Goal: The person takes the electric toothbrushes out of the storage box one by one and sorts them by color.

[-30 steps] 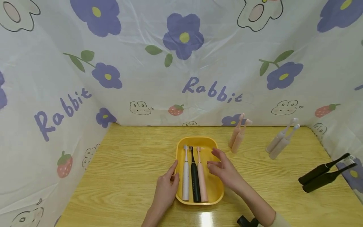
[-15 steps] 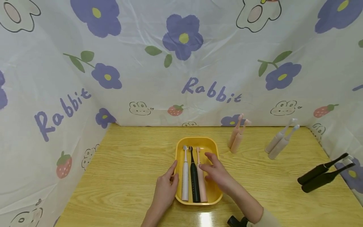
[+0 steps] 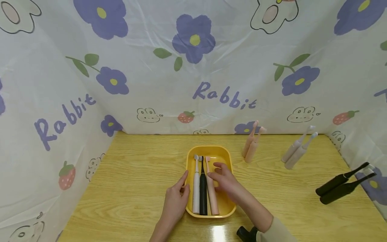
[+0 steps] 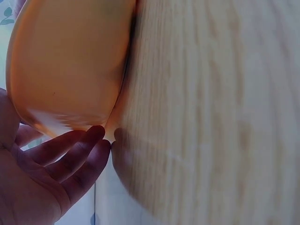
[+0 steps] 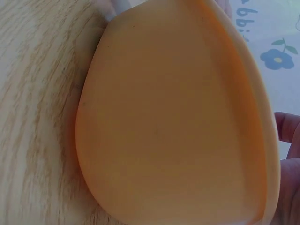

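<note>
In the head view, a yellow tray holds a white electric toothbrush, a black electric toothbrush and a pink electric toothbrush, side by side with heads pointing away. My left hand rests against the tray's left wall, its relaxed fingers touching the outside in the left wrist view. Inside the tray, my right hand holds the pink toothbrush near the top of its handle, thumb at its left and fingers at its right. Its fingertips are partly hidden. The right wrist view mostly shows the tray's outer wall.
Beyond the tray's right side stand two pink electric toothbrushes. Two whitish ones stand farther right, and two black ones at the far right. A patterned curtain borders the wooden table.
My right hand has moved left over the pink toothbrush and taken hold of it. The black toothbrush has shifted left against the white one, and the pink one now tilts slightly. My left hand stays put.
</note>
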`<state>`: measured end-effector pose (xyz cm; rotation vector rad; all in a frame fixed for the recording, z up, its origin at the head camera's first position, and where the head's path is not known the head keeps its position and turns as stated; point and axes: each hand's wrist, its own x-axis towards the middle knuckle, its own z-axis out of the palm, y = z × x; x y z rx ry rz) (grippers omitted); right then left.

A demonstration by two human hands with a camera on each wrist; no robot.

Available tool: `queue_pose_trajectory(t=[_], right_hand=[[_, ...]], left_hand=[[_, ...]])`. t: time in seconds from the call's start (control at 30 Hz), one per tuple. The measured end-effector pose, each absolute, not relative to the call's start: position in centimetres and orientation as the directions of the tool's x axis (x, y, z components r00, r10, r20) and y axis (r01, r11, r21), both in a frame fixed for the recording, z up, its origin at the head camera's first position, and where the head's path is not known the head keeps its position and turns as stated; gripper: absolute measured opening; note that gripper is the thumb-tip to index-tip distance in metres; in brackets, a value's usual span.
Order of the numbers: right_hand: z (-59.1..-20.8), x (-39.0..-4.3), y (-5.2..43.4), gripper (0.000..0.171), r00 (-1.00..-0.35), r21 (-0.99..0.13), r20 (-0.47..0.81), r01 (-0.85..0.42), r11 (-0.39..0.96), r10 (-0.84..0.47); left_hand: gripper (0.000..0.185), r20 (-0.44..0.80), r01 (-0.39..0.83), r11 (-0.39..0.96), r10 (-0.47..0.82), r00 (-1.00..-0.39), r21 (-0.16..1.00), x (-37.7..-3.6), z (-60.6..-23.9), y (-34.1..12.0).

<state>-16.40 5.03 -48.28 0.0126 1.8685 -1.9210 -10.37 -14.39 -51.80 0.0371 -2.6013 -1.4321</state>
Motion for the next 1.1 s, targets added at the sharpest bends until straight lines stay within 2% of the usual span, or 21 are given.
queue_pose_trajectory(t=[0.43, 0.67, 0.87, 0.97, 1.1], right_hand=[[-48.6, -16.6, 4.7, 0.067, -0.889, -0.931, -0.359, 0.362, 0.043, -0.286], [-48.4, -16.9, 4.5, 0.072, -0.885, -0.921, -0.376, 0.391, 0.000, -0.274], [-48.5, -17.2, 4.3, 0.069, -0.875, -0.905, -0.410, 0.426, -0.007, -0.257], [-48.8, -17.2, 4.0, 0.067, -0.876, -0.907, -0.411, 0.420, 0.020, -0.253], [-49.2, -17.1, 3.6, 0.062, -0.881, -0.915, -0.402, 0.378, 0.138, -0.250]], left_hand=[[0.048, 0.147, 0.073, 0.560, -0.087, -0.985, 0.825, -10.4, -51.7, -14.4], [0.047, 0.141, 0.068, 0.564, -0.086, -0.986, 0.823, -10.3, -51.4, -14.3], [0.047, 0.155, 0.075, 0.569, -0.093, -0.984, 0.819, -10.3, -51.5, -14.2], [0.047, 0.163, 0.083, 0.576, -0.088, -0.983, 0.813, -10.3, -51.5, -14.3], [0.047, 0.163, 0.088, 0.590, -0.075, -0.984, 0.802, -10.3, -51.5, -14.2]])
